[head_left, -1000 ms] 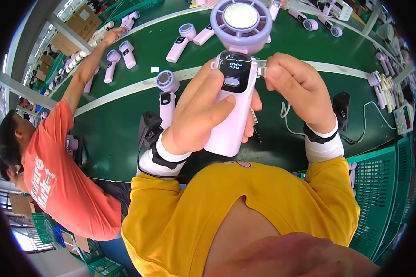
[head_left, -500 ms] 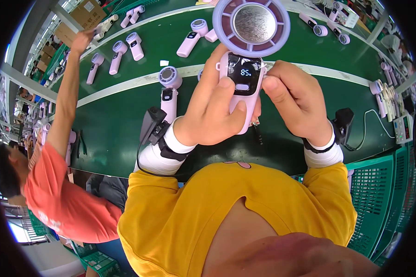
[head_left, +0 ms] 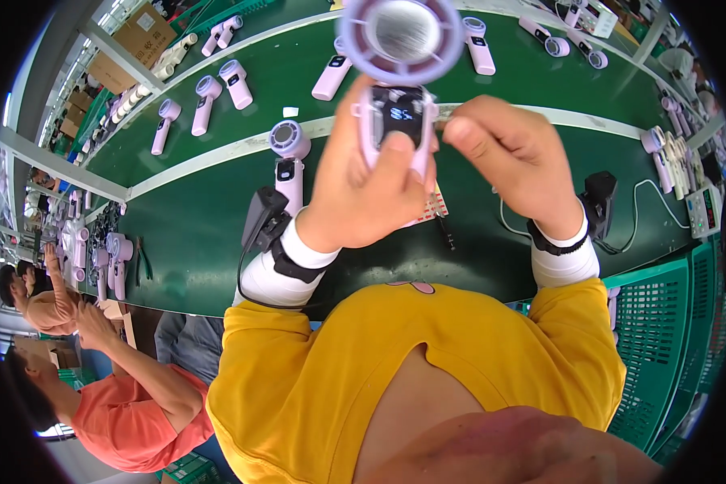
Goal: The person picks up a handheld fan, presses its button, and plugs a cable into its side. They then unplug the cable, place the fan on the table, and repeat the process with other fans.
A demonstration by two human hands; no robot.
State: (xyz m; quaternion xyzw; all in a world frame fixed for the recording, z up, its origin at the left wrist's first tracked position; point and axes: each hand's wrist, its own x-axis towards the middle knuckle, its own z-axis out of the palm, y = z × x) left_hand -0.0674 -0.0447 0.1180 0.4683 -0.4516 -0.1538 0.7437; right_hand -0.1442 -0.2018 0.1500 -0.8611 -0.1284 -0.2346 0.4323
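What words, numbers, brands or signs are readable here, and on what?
Markings are described, not copied.
Dark screen on the lilac handheld fan in the left hand: lit blue digits, blurred.
Cardboard box: dark printed characters; its pale label is too small to read.
White box-shaped device: red display, too small to read.

I am in a factory workshop, at what looks like an assembly line. A long green tabletop (head_left: 189, 242) runs past me, and lilac handheld fans (head_left: 203, 113) lie spread across it, many alike and matching the fan (head_left: 402, 31) in my left hand (head_left: 355, 198). A co-worker in an orange shirt (head_left: 137, 427) is along the same side, with other people (head_left: 52, 315) beyond. Grey metal framing (head_left: 60, 162) stands at the left, a small instrument with a lit display (head_left: 705, 211) sits at the right end, and green plastic crates (head_left: 653, 278) and cardboard boxes (head_left: 141, 40) stand around the line.
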